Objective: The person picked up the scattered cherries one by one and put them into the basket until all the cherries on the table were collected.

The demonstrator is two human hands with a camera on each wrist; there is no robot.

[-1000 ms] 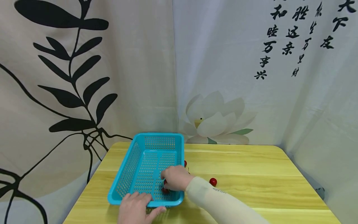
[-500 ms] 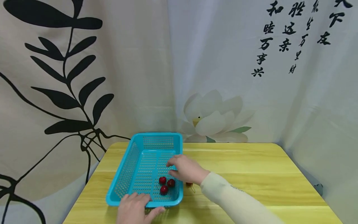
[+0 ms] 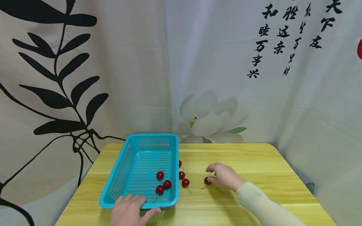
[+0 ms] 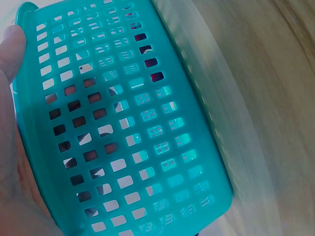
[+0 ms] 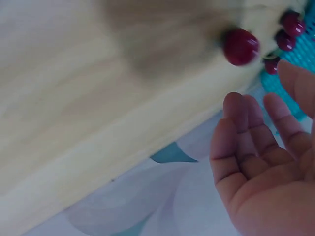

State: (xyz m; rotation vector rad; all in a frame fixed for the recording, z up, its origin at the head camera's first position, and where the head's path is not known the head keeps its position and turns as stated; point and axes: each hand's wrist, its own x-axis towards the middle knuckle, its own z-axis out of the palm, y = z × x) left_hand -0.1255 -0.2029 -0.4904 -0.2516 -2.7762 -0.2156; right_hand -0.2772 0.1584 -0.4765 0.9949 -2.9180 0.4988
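Note:
A blue perforated plastic basket stands on the table with three red cherries inside, near its right side. My left hand holds the basket's near rim, fingers over the inside and thumb outside. In the left wrist view that thumb lies along the rim, and fingers show through the holes. To the right, my right hand hovers beside a single stemmed cherry, fingers spread and loosely bent. The right wrist view shows this cherry apart from the fingertips.
Several more cherries lie on the table just outside the basket's right wall, one partly hidden by it. The yellow wood-grain table ends at a printed curtain behind.
My right hand has left the basket and moved right to the lone cherry, uncovering three cherries in the basket. The head view has shifted slightly; my left hand stays on the rim.

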